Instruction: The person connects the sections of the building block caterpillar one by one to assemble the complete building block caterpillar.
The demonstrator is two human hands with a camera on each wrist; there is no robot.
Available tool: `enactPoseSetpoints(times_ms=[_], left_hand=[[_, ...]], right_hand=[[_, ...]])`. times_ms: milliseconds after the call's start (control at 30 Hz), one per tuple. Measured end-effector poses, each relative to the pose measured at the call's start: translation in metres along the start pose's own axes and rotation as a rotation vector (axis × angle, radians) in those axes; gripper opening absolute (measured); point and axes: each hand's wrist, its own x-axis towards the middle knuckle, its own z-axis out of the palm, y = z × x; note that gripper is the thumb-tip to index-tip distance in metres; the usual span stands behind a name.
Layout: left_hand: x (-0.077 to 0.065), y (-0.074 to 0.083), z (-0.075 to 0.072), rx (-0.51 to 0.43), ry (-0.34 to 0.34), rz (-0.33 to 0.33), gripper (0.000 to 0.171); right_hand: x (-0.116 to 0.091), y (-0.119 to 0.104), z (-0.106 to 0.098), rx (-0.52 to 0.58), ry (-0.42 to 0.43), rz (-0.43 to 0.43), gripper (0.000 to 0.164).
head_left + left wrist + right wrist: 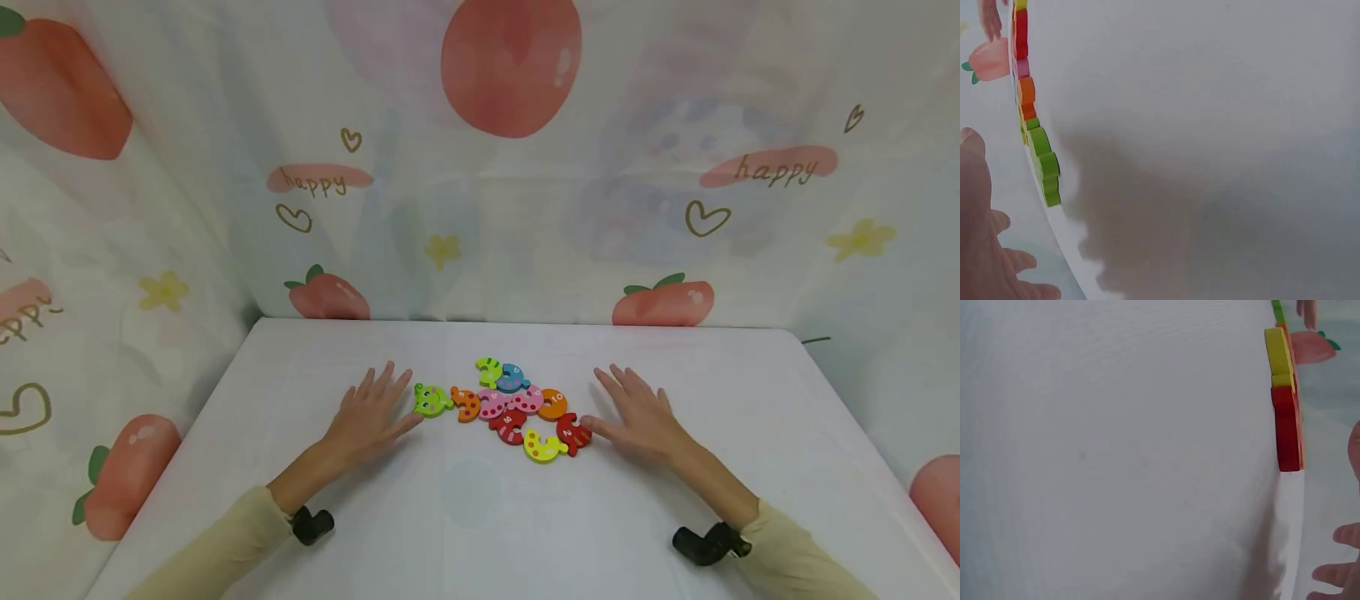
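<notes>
I see the left hand (372, 417), fingers spread, beside a flat green smiling-faced piece (431, 401); curved multicoloured pieces (492, 405) cluster well inside the white bench (390, 542)'s far edge; right hand (637, 417) likewise spread, contact with the hooked red piece (572, 434) unclear. Near edge cut off.

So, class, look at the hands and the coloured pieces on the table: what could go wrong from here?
The left hand's thumb is close to the green face piece, so a slip might knock it askew. The right hand is similarly close to the rightmost red piece. The yellow piece sits right by that red one, so lifting either could shift both.
</notes>
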Motion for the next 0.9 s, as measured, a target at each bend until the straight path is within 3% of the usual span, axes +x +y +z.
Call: enactPoseSetpoints(times_ms=[333,600,900], left_hand=[[0.007,0.015,0.004,-0.101,-0.028,0.044,0.077],[0.012,0.026,0.003,-0.276,-0.092,-0.035,0.078],[0.017,0.029,0.008,-0.538,-0.05,-0.112,0.079]], right_hand=[[0.001,-0.002,0.012,0.131,-0.006,-0.11,0.082],[0.002,-0.003,0.011,0.291,-0.043,-0.234,0.083],[0.0,0.003,0.02,0.485,-0.043,-0.2,0.074]])
